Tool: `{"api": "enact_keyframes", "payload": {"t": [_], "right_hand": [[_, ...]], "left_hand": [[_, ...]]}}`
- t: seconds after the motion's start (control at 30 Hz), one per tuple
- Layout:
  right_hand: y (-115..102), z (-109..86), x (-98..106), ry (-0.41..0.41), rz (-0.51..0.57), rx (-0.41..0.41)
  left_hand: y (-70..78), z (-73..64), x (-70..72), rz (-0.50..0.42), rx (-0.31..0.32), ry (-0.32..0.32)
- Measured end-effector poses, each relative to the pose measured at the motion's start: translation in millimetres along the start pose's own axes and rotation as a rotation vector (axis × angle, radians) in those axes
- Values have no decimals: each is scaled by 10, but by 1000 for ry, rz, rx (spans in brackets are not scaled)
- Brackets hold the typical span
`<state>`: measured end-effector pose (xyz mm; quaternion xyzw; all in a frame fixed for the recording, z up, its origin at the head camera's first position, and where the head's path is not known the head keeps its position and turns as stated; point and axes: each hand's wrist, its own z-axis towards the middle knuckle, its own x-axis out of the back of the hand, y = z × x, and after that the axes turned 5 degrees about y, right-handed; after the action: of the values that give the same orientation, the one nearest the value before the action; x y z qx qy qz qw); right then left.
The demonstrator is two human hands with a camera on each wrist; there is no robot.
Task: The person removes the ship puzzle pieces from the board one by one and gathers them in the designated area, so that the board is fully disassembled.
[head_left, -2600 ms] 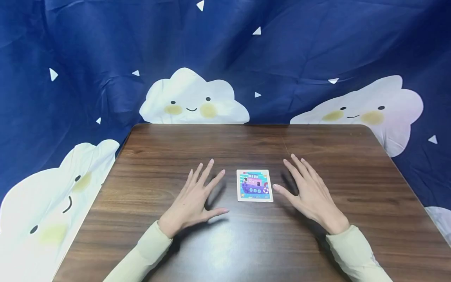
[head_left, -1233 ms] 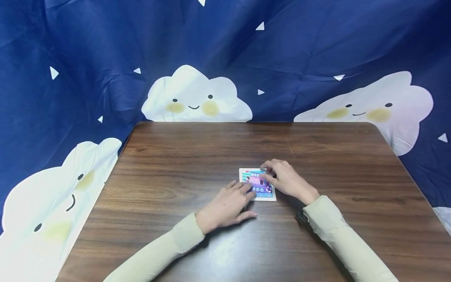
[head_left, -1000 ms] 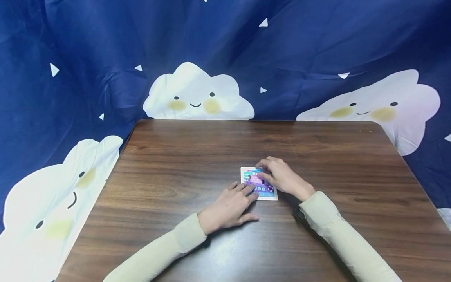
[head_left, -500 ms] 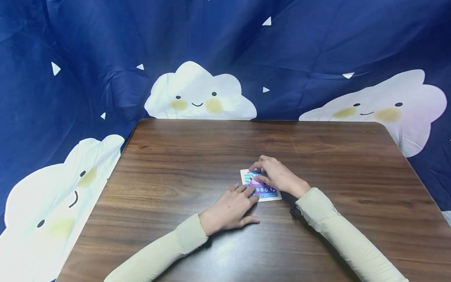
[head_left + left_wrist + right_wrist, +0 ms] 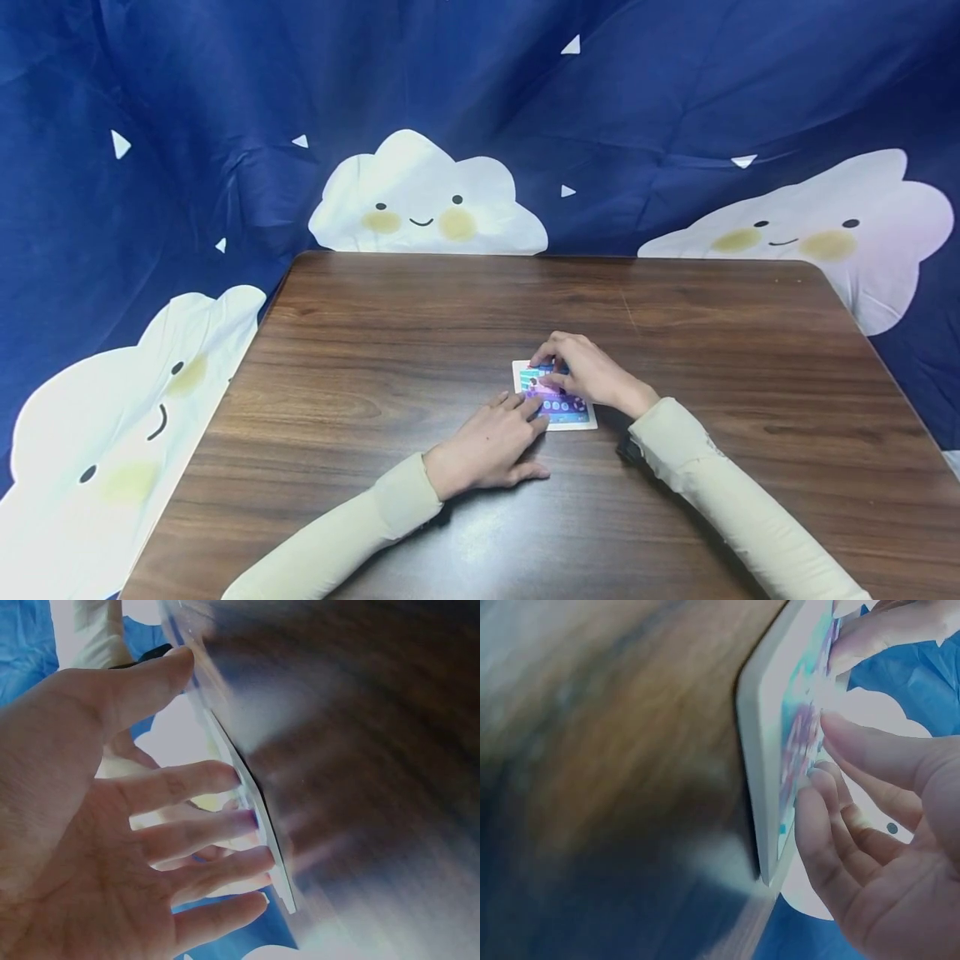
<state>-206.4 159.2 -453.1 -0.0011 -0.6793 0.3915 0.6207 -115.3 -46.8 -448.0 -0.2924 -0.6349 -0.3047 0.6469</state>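
Square picture tile (image 5: 564, 408), thick white border, purple hull with round portholes, face up, flat on the brown table (image 5: 375, 333)

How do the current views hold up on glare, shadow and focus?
Head view: mostly crisp, with a pale glare patch on the tabletop below the left hand; left wrist view: tabletop soft and streaky, washed out along the bottom; right wrist view: wood grain blurred, shadowed at lower left, the picture card sharply slanted, its print indistinct.
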Motion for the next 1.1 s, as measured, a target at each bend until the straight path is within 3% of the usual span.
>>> {"api": "enact_keyframes", "payload": {"t": [0.23,0.6,0.8,1.1], "right_hand": [[11,12,-26,19,57,41],[9,34,4,11,125,-9],[44,24,28,20,166,-19],[120,6,94,59,196,-3]], "left_hand": [[1,-17,5,-11,6,-22],[10,-14,-4,-22,-1,-31],[7,-2,-33,-7,-13,-7],[-13,13,2,-14,1,-35]]}}
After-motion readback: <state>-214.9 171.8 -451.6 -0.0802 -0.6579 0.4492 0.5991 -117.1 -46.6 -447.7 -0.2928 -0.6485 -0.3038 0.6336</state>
